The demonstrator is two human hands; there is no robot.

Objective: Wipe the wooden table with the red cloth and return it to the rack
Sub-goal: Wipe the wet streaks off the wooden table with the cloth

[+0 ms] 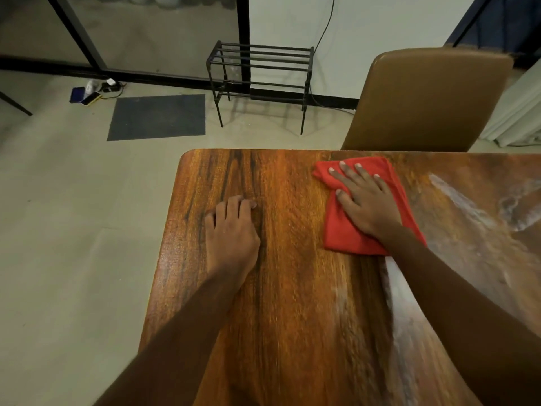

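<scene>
1. Grey floor (73, 230) fills the left side of my view, and the wooden table (292, 288) fills the right and lower side, with its rounded far-left corner visible.
2. I see the red cloth (342, 235) lying flat on the table, in the far part, right of the middle. Its long axis runs from the far edge toward me and leans a little to the right at the near end.
3. The right hand (366, 200) presses on the cloth with the palm down and the fingers straight and spread, pointing away from me.
4. The left hand (231, 230) rests on bare wood near the left edge. Its fingers are loosely bent, the tips touch the table, and it holds nothing.
5. My count: one cloth, two hands, one black rack (260, 65), one brown chair (430, 98), one dark mat (158, 117).
6. The far end of the cloth is near the far edge of the table, and the chair stands just behind that edge.
7. Bare wood lies between the two hands and toward me. Pale streaks cross the wood at the right.
8. The rack stands by the wall, well apart from the table, with floor between them.
</scene>
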